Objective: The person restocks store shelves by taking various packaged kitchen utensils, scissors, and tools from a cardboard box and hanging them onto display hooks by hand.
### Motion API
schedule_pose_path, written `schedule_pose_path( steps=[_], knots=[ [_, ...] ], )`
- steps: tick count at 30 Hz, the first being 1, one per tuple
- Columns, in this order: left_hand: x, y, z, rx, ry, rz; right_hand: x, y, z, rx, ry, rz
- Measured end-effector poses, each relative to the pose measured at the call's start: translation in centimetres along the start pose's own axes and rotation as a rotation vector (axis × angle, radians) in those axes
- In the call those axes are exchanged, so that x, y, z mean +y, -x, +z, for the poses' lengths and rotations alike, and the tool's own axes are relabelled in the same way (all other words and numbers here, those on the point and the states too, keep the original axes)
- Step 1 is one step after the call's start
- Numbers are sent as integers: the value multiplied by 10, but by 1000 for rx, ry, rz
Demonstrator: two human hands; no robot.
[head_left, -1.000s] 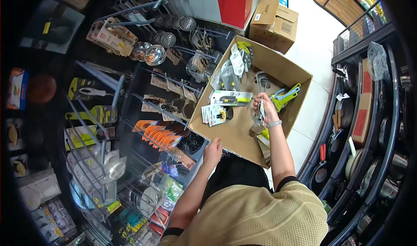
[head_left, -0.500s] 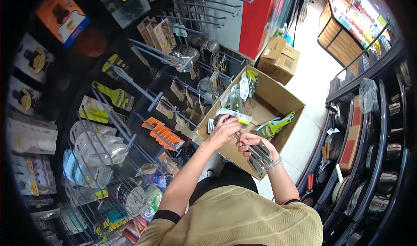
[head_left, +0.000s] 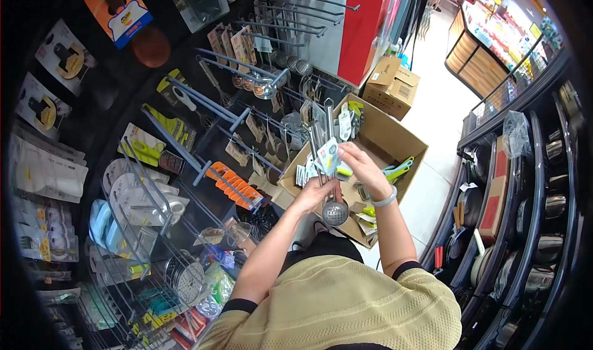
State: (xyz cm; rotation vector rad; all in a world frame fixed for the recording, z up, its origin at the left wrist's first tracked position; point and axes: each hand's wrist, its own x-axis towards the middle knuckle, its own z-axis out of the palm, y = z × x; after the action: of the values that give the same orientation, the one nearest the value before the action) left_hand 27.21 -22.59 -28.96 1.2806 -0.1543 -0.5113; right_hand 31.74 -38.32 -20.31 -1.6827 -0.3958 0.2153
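My left hand (head_left: 317,194) is closed around a bundle of metal skimmer ladles (head_left: 335,213). Their perforated round bowls hang below my fist, and the handles point up and away from me. A white and blue card tag (head_left: 328,156) lies against the handles. Beside that tag is my right hand (head_left: 365,172), its fingers stretched toward the handles; whether they touch the tag is unclear. Under both hands stands an open cardboard box (head_left: 395,141) with packaged utensils inside, among them a green-handled tool (head_left: 398,169).
To the left, metal display hooks (head_left: 213,110) hold hanging utensils, including orange packaged items (head_left: 233,185). A closed carton (head_left: 391,88) sits behind the open box. Shelves with pans (head_left: 472,205) line the right side, across the pale floor tiles (head_left: 437,149).
The ladle bundle has swung round: its handles now point away from me and its bowls toward me. My left hand now grips it, while my right hand has released the handles.
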Motion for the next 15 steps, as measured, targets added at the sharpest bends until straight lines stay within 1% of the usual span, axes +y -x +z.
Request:
schedule_pose_path(
  steps=[2,3,4,7,8,10,12,13,14,15],
  knots=[
    [7,4,3,-34,-9,26,-11,4,13,-4,-246,68],
    [9,5,4,-18,24,18,-16,6,18,-7,-369,102],
    [11,7,5,-2,58,11,-11,7,22,26,-430,90],
    [14,11,10,62,158,8,-10,12,31,110,-689,227],
    [15,12,13,84,191,12,-12,10,35,172,-748,196],
    [18,11,18,220,220,28,-17,4,42,295,-866,128],
    [8,9,15,349,239,55,-5,-4,31,275,-816,22],
    [9,12,11,375,244,64,1,-8,25,266,-791,-29],
    [10,16,5,401,249,71,5,-13,21,294,-807,-19],
    [10,20,1,427,253,78,5,-19,18,340,-746,-29]
  ],
)
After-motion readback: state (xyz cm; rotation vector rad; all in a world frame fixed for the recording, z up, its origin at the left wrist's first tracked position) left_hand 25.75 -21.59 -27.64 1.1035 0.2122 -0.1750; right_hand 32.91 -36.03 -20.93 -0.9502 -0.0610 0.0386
